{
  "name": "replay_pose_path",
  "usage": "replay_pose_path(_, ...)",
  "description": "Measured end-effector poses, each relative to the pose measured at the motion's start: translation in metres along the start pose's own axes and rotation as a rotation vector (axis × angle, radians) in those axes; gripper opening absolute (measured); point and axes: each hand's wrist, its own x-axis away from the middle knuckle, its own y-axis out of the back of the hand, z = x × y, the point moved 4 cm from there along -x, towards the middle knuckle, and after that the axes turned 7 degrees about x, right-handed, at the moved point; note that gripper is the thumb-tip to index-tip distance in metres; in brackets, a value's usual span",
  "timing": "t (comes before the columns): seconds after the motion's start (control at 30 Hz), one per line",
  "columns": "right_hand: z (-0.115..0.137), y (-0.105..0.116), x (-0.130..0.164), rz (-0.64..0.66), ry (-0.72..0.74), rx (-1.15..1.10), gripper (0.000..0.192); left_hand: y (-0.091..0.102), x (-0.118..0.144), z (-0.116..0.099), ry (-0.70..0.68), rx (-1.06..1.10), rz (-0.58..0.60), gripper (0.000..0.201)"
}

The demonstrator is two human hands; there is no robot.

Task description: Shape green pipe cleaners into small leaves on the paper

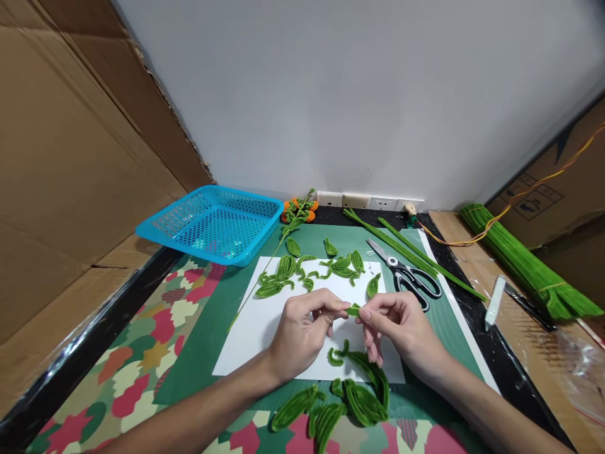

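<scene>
Between my two hands is a small green pipe-cleaner leaf (353, 309), pinched at both ends above a white sheet of paper (246, 340). My left hand (307, 331) grips its left end with thumb and forefinger. At the other end, my right hand (397, 325) pinches it while the lower fingers curl loosely. Most of the leaf is hidden by fingertips. Finished-looking fuzzy green leaves (286, 268) lie on the paper beyond my hands. Nearer to me rest several larger green leaves (363, 402), some with curled stems.
A blue plastic basket (215, 230) stands at the back left, beside an orange flower stem (299, 211). Black-handled scissors (401, 271) and loose green pipe cleaners (392, 239) lie right of the paper. A pipe-cleaner bundle (524, 258), a white-handled tool (495, 302) and a cable (520, 195) are farther right.
</scene>
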Motion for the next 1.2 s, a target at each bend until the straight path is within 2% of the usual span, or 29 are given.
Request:
replay_pose_path(0.3, 0.002, -0.002, 0.002, 0.003, -0.027, -0.007, 0.045, -0.001, 0.001, -0.002, 0.009, -0.044, -0.026, 0.019)
replay_pose_path(0.53, 0.008, -0.003, 0.005, 0.002, 0.025, 0.062, 0.039, 0.000, 0.000, -0.002, 0.024, -0.033, -0.042, 0.014)
replay_pose_path(0.63, 0.009, 0.000, 0.006, -0.032, 0.091, 0.120, 0.035, -0.002, 0.000, -0.001, 0.091, -0.008, -0.025, 0.009)
replay_pose_path(0.73, 0.011, 0.004, 0.007, -0.108, 0.162, 0.227, 0.031, -0.003, -0.002, 0.001, 0.181, 0.003, -0.001, 0.019)
replay_pose_path(0.87, 0.016, 0.005, 0.010, -0.181, 0.270, 0.507, 0.028, -0.005, -0.004, 0.005, 0.333, 0.092, 0.065, 0.029)
replay_pose_path(0.97, 0.019, 0.003, 0.012, -0.199, 0.347, 0.651, 0.028, -0.007, -0.005, 0.006, 0.379, 0.132, 0.104, 0.031)
replay_pose_path(1.2, 0.016, 0.005, 0.010, -0.209, 0.300, 0.520, 0.030, -0.013, 0.000, 0.003, 0.435, 0.134, 0.181, 0.032)
